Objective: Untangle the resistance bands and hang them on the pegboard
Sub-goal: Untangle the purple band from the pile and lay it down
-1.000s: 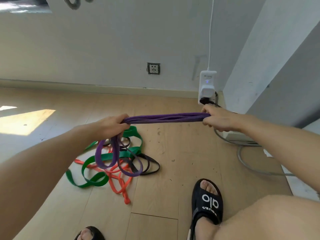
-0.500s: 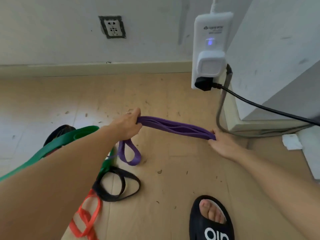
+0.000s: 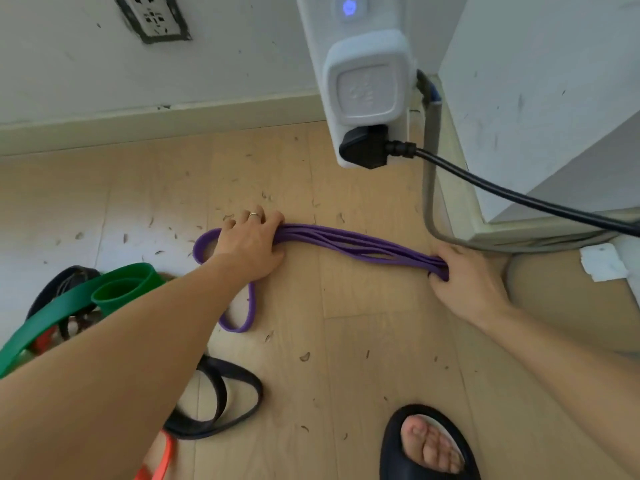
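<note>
The purple band [image 3: 349, 242] lies low over the wooden floor [image 3: 346, 358], gathered into several parallel strands stretched between the two hands, with spare loops trailing out behind the left one. The left hand [image 3: 251, 245] holds one end of the bundle, fingers curled over the strands and knuckles down near the floor; the right hand [image 3: 465, 280] pinches the other end, fingers wrapped round the folded bights. The band looks light, soft and rubbery: it should sag and twist freely, stretch under pull and grip well against skin, so snagging is a likelier worry than slipping. Taking hold at the folded ends, as now, seems the best way to keep the strands together; a grip in the middle would probably let the loops spill. The green band [image 3: 69, 303], the black band [image 3: 221, 403] and the orange band [image 3: 162, 460] lie in a loose heap by the left forearm, the green one draped over that arm. No pegboard is in view.
</note>
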